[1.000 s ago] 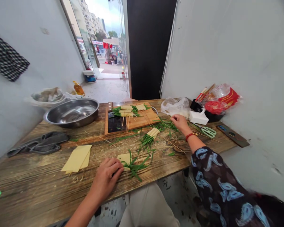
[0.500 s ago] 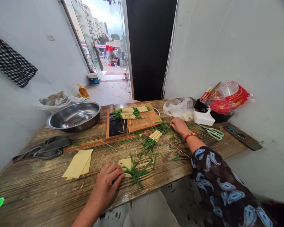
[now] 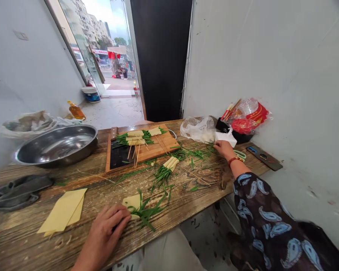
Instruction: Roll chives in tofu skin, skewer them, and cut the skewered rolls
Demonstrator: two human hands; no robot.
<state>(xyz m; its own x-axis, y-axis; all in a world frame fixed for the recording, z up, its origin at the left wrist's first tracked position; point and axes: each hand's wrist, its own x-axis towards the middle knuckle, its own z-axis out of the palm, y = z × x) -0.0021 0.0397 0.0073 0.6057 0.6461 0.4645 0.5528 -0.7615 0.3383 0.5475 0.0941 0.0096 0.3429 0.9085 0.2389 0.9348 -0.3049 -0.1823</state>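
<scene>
Holding a flat, pale-yellow sheet [image 3: 132, 201] under green leafy strips [image 3: 149, 213] near the brown wooden tabletop's [image 3: 189, 203] front edge with left fingers [image 3: 117, 213]; extending right fingers [image 3: 219, 144], unclear whether gripping; seemingly bundling, probably needing steady pressure.

The person wears a dark, brownish-black sleeve [image 3: 260, 214] printed with scattered pale-blue paisley teardrops, their edges lighter. It ends partway along the right forearm [image 3: 239, 168]. A red bracelet [image 3: 235, 160], seemingly beaded, circles the right wrist [image 3: 229, 153]. The visible left forearm [image 3: 87, 256] is uncovered. The trousers [image 3: 172, 254] look plain and pale beige-grey.
</scene>
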